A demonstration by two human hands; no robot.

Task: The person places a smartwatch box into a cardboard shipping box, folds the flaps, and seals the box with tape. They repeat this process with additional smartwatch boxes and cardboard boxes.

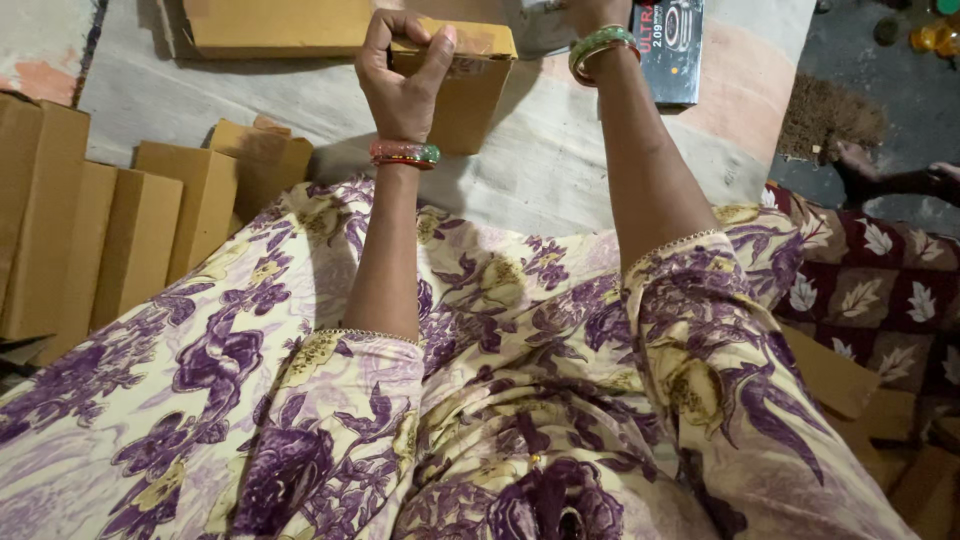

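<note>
My left hand (402, 75) grips the near edge of a small brown cardboard box (470, 95) that stands on the pale cloth in front of my lap. Fingers and thumb pinch the box's top flap. My right hand (592, 12) is almost wholly cut off by the top edge of the view; only the wrist with green bangles shows, next to a dark printed carton (672, 50). Whether it holds anything is hidden. My lap in purple flowered fabric fills the lower view.
A row of flat brown cardboard boxes (110, 235) leans at the left. Another flattened box (275, 25) lies at the top. More cardboard pieces (850, 390) sit at the lower right. Another person's foot (860, 165) rests at the far right by a patterned red cloth.
</note>
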